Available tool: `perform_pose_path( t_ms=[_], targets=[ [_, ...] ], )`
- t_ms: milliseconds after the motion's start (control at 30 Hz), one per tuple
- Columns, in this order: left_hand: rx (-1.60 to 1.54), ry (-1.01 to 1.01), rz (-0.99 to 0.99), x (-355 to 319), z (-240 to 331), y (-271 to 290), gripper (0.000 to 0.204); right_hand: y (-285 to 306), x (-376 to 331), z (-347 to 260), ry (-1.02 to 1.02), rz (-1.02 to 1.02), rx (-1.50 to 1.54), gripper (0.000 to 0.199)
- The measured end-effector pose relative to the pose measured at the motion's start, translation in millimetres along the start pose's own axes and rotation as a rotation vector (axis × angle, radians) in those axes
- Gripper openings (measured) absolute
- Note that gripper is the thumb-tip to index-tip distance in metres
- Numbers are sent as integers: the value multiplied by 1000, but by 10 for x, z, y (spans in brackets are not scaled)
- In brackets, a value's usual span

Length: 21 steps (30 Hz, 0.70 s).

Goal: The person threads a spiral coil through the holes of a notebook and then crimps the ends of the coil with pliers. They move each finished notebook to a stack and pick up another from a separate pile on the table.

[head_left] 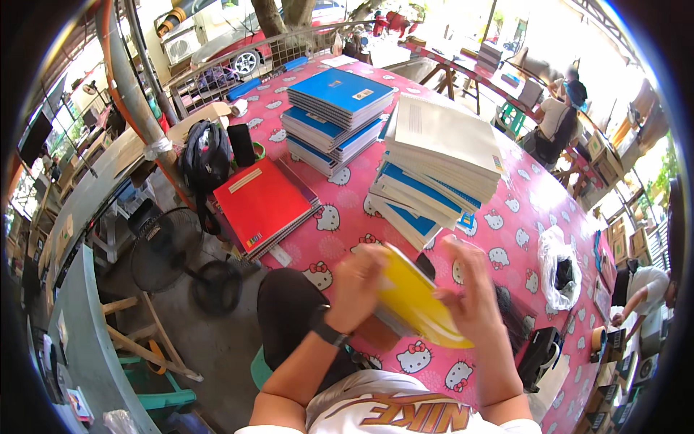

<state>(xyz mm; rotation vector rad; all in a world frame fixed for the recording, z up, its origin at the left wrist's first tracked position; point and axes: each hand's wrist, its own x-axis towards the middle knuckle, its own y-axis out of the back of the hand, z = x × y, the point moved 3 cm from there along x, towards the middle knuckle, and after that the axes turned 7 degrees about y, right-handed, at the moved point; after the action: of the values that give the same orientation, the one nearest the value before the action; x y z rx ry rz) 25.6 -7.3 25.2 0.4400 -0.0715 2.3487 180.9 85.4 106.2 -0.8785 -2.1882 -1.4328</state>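
A yellow notebook is held tilted above the near part of the table, in front of my body. My left hand is closed on its left edge. At the notebook's right edge is my right hand, its thumb and fingers apart and slightly blurred; whether the thumb touches the cover I cannot tell. Beyond my hands stands a leaning stack of spiral notebooks with white and blue covers. Left of it is a stack of blue spiral notebooks. Red notebooks lie in a pile at the table's left edge.
The table has a pink patterned cover. A black backpack and a dark phone sit at the left, near a black fan. On the right lie a white plastic bag and a black tape dispenser. Other people are farther right.
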Motion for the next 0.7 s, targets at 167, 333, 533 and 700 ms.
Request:
perform_pose_path(
  t_ms=[167,333,533,700],
  targets=[
    [-539,37,601,649,-316,1564,25,645,-370,623,-342,525,0,35],
    [-581,171,737,638,-1126,2304,29,110,-537,1014,-487,300,148,19],
    [-300,754,609,331,-2065,2264,12,-63,-187,1092,-353,178,-8,14],
    [477,790,536,191,-2050,2462,25,-41,538,1315,-35,225,-237,16]
  ],
)
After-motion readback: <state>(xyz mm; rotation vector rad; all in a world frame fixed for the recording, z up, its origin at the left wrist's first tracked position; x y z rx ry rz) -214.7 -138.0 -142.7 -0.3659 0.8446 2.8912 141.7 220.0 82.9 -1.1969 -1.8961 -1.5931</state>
